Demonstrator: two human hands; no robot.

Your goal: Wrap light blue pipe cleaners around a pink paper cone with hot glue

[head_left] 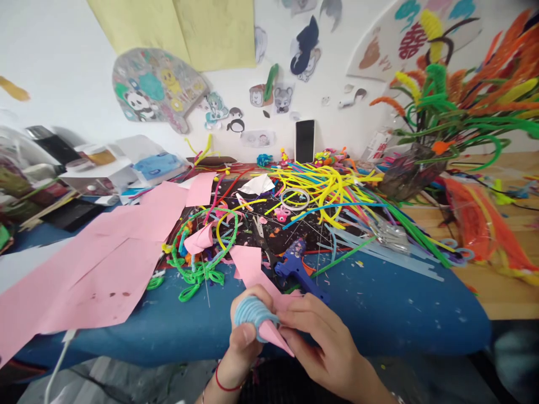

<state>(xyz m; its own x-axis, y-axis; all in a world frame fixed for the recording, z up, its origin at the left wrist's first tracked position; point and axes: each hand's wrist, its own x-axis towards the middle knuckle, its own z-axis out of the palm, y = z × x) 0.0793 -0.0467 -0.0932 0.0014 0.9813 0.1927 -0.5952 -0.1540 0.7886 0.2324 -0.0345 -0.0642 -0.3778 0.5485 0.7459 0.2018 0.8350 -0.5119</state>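
Observation:
My left hand [245,331] is wrapped round a pink paper cone [274,335], with the thumb pressing on its side. A light-blue pipe cleaner [251,312] is coiled in several turns about the cone's wider part, and the bare pink tip points down to the right. My right hand [320,339] is closed at the cone's right side, thumb and fingers pinching the pipe cleaner's end; the exact grip is partly hidden. Just beyond both hands lies a strip of pink paper [252,269]. A blue glue gun [297,266] rests on the table close by.
Large pink paper sheets [122,241] cover the left side. Yellow pipe cleaners [332,188] are heaped at the back, by a white ring [295,198] and an upright phone [305,141]. Green pipe-cleaner loops [202,275] lie left of centre. A pipe-cleaner bouquet [442,118] stands at right.

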